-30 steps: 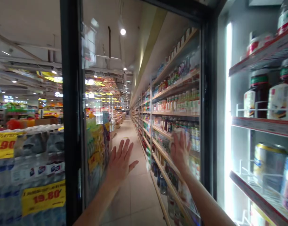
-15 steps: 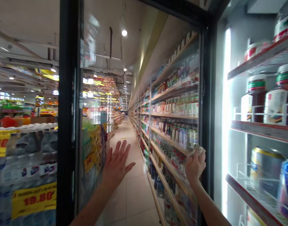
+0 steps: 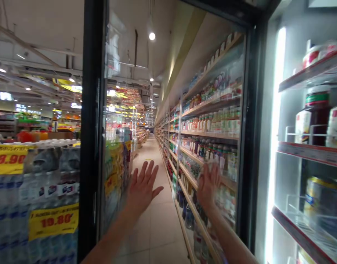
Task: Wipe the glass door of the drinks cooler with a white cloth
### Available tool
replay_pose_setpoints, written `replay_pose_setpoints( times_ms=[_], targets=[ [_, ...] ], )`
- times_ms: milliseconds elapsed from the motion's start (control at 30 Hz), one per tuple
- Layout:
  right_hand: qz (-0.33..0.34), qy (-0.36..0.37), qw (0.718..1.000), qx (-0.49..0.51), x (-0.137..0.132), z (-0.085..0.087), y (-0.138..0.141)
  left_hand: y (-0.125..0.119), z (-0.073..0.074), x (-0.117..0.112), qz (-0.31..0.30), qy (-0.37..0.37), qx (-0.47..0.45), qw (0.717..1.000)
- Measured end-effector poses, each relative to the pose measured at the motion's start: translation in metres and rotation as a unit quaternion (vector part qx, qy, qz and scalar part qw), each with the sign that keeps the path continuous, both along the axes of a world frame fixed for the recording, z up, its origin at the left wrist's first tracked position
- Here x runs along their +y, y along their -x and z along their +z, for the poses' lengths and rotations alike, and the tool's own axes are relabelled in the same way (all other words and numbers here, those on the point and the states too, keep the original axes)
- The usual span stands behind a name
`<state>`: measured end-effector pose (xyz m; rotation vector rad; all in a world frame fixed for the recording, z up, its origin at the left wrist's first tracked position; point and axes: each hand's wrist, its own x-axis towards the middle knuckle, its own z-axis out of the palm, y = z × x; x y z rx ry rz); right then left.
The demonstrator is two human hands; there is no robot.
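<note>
Glass door (image 3: 168, 110): clear pane in a black frame (image 3: 88, 146), standing swung open ahead of the person in the head view; the store aisle is showing through it.
Left hand (image 3: 142, 189): pressing flat against the pane in its lower middle, palm forward, with the fingers (image 3: 149, 170) spreading wide and the thumb pointing right.
Right hand (image 3: 208, 183): lying against the same pane nearer the hinge side, well apart from the left one; its fingers are stretching upward, close together and blurred, and I cannot tell whether anything pale is lying under them.
Behind the pane: long shelves (image 3: 209, 135) of bottles are running down the aisle over a tiled floor (image 3: 157, 227).
Left of the frame: shrink-wrapped water packs (image 3: 47, 190) are standing stacked, yellow price tags (image 3: 53, 222) hanging on them.
Right edge: lit cooler shelves (image 3: 308, 150) are carrying a dark juice bottle (image 3: 313, 117) above and a can (image 3: 322, 198) below.
</note>
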<state>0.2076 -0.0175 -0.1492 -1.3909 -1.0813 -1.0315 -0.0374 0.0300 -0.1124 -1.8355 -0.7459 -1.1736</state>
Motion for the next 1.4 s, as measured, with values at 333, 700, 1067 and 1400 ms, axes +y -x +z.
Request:
replay_pose_setpoints(
  times_ms=[333, 700, 1067, 1400],
  targets=[
    [-0.021, -0.030, 0.999, 0.033, 0.000, 0.010, -0.001, -0.001, 0.001, -0.004, -0.002, 0.006, -0.003, 1.000],
    [-0.017, -0.057, 0.998, 0.005, 0.004, 0.017, -0.009, -0.001, 0.000, -0.003, -0.006, 0.004, -0.007, 1.000],
    [-0.016, -0.054, 0.998, 0.036, -0.001, 0.020, -0.028, 0.000, -0.001, 0.000, -0.029, -0.002, -0.013, 0.999],
    [0.012, -0.009, 0.996, -0.086, -0.002, 0.000, -0.009, -0.001, -0.001, -0.002, -0.016, -0.008, -0.008, 1.000]
  ],
)
